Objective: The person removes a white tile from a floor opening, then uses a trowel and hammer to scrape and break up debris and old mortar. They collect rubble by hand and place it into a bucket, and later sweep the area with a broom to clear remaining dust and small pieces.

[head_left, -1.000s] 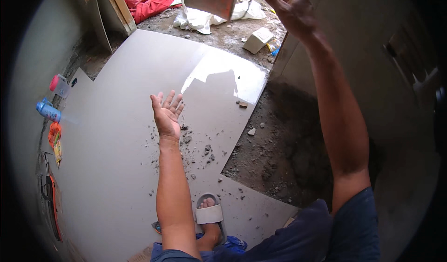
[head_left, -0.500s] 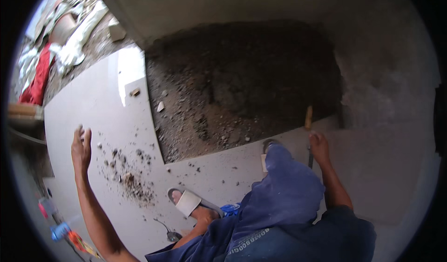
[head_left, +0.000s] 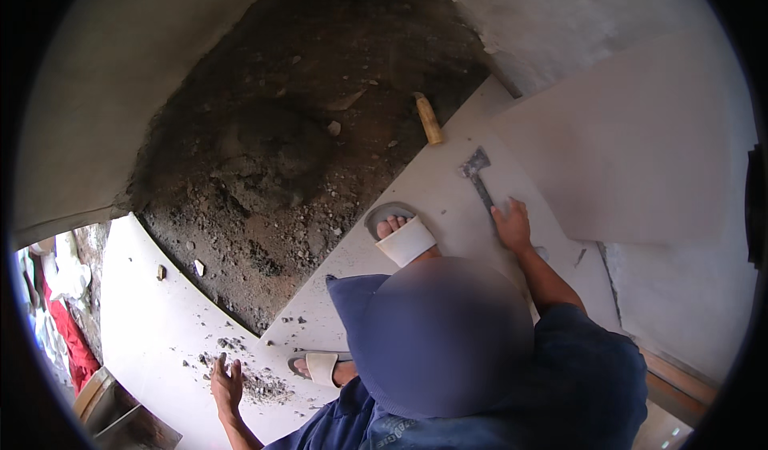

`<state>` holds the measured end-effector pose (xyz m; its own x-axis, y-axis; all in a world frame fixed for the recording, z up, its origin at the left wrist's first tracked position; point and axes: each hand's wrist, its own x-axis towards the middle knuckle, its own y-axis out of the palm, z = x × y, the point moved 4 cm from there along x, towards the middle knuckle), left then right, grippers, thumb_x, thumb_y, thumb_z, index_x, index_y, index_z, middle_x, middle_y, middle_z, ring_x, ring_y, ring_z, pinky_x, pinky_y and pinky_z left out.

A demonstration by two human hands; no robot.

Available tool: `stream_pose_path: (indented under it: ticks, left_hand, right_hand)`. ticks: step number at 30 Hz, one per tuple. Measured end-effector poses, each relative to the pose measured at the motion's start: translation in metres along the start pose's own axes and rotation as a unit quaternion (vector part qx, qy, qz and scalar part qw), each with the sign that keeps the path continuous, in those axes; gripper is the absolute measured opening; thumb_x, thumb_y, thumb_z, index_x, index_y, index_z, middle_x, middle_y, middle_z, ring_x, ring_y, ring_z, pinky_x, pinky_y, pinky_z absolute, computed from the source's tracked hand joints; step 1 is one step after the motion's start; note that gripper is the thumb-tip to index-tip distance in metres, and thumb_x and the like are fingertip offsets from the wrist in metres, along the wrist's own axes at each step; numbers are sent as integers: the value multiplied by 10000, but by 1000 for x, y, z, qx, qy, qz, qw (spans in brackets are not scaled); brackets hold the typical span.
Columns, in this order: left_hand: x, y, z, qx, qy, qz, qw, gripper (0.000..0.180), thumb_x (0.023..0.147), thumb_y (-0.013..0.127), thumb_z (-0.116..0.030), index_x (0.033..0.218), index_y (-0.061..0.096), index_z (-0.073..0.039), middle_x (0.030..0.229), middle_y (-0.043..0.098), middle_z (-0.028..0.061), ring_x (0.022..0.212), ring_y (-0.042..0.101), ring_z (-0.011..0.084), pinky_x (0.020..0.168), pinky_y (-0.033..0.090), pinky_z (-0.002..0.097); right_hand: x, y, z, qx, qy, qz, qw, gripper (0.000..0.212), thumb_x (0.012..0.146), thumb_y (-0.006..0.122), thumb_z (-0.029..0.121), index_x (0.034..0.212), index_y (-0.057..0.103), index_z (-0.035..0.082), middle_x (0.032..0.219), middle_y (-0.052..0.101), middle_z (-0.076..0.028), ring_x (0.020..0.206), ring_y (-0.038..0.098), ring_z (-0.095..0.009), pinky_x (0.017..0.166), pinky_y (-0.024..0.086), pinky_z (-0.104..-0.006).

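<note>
My right hand [head_left: 512,224] is closed round the handle end of a small hatchet-like tool [head_left: 476,162], whose dark metal head points away from me over the pale tiles [head_left: 544,186]. Beyond it, a yellowish, handle-shaped piece [head_left: 429,118] lies across the edge between tile and bare soil. Low on the left, my left hand [head_left: 227,386] holds nothing, its fingers apart and curled a little. It is beside scattered crumbs of soil and grit [head_left: 268,388] on the tiled floor.
Dark soil with stones [head_left: 264,178] fills the untiled patch between the walls. My sandalled feet [head_left: 404,238] stand at its tile edge. A loose stone chip [head_left: 199,268] lies near the left border. Red cloth [head_left: 70,334] and a wooden frame [head_left: 100,402] are at far left.
My view has swung round to the right, so the soil patch sits further left. My left hand has come lower, near the crumbs. The hatchet-like tool's head now shows beyond my right hand.
</note>
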<state>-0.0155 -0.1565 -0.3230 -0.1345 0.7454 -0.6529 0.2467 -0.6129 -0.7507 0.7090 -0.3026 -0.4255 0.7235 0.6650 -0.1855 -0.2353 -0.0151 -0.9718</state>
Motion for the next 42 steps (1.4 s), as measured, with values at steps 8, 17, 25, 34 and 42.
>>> stream_pose_path:
  ticks: [8,17,25,34,42]
  left_hand:
    - [10,22,25,-161,-88,42,982,503,954,573,-300,1304,495,53,1182,602,289,985,649,315,827,518,391]
    - [32,7,36,-59,13,-85,995,479,917,613,-367,1187,586,27,968,658,275,894,663,362,762,522,411]
    - [-48,0,56,-171,-109,-127,971,477,914,616,-359,1251,572,-24,1163,639,201,1046,631,352,888,494,397]
    - [-174,240,58,-302,-283,-235,880,414,889,628,-348,1161,617,-36,1122,638,197,1036,605,378,896,480,408]
    - [-243,373,-49,-463,-425,-133,766,597,897,561,-425,1338,473,-33,1410,442,184,1310,406,358,1083,327,432]
  right_hand:
    - [-45,0,-57,-65,24,35,997,528,881,605,367,1212,536,-40,1202,532,-236,1126,502,-401,955,403,-484]
    - [104,18,150,25,-190,-99,976,495,882,620,311,1241,510,-11,1198,557,-222,1118,524,-392,934,405,-486]
    - [205,61,190,-28,-35,24,999,593,831,633,405,1273,512,28,1182,612,-213,1095,587,-398,949,441,-463]
    - [184,30,201,-5,-193,78,978,683,800,713,403,1329,479,39,1212,562,-180,1026,571,-301,889,458,-400]
    - [107,-30,449,-9,-526,144,838,544,912,636,359,1283,509,-17,1162,602,-166,964,582,-258,818,474,-368]
